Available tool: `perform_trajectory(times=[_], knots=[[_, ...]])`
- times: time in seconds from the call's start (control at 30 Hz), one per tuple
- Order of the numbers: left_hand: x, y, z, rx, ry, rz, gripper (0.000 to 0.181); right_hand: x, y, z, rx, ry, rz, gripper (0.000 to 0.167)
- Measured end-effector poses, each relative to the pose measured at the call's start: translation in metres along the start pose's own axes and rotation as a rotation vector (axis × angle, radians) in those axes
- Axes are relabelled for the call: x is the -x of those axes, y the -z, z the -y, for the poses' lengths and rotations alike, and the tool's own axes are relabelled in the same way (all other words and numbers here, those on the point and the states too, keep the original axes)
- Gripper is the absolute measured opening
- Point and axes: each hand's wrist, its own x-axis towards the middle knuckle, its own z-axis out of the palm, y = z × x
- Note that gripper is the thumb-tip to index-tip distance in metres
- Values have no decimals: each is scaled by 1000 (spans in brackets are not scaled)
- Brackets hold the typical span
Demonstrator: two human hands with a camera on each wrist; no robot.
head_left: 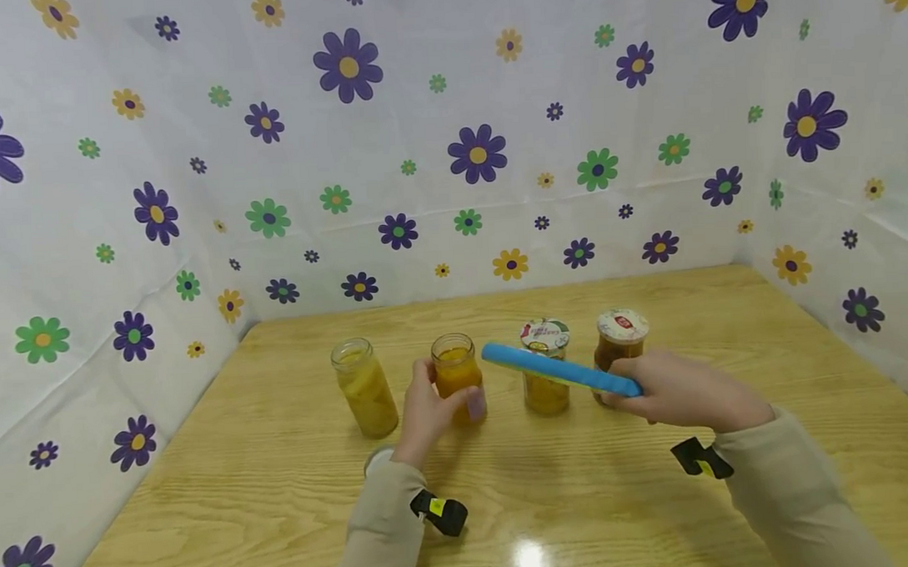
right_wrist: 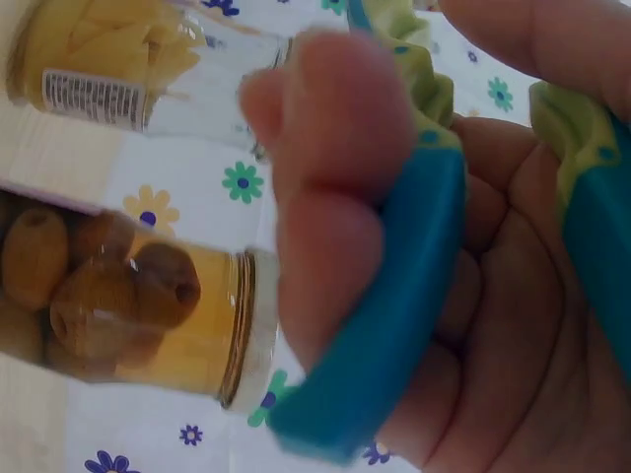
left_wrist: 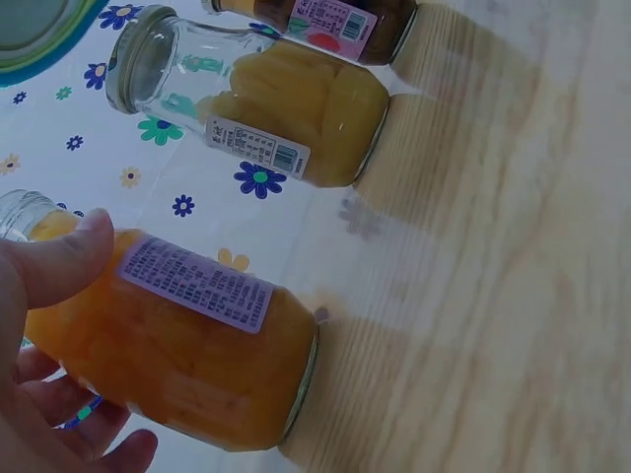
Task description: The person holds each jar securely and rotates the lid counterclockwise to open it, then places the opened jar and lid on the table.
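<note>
My left hand (head_left: 428, 414) holds an open glass jar of orange contents (head_left: 457, 375), thumb on one side and fingers on the other; its purple label (left_wrist: 197, 283) shows in the left wrist view. In my right hand (head_left: 675, 388) is a blue tool (head_left: 555, 369), pointing left above the two lidded jars. The right wrist view shows fingers curled round its blue handle (right_wrist: 404, 296), which has a yellow-green inner part. Behind the tool stands a jar of pale yellow pieces (head_left: 545, 395) with a patterned lid; beside it is a dark-filled jar (head_left: 610, 349), near my right hand.
An open jar of yellow contents (head_left: 368, 395) stands left of my left hand. A round lid (head_left: 377, 460), partly hidden by my left sleeve, lies on the wooden table (head_left: 228, 492). A flower-patterned white sheet (head_left: 419, 134) hangs behind and at both sides.
</note>
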Motion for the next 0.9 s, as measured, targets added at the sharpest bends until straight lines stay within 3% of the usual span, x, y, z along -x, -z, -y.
perform_trajectory(times=[0.43, 0.7, 0.9], knots=[[-5, 6, 2, -41, -29, 25, 51, -13, -16, 9, 7, 48, 54, 13], [-5, 2, -2, 4, 13, 26, 52, -15, -23, 8, -31, 71, 112, 14], [-1, 12, -13, -27, 76, 82, 55, -22, -32, 14, -87, 96, 153, 14]])
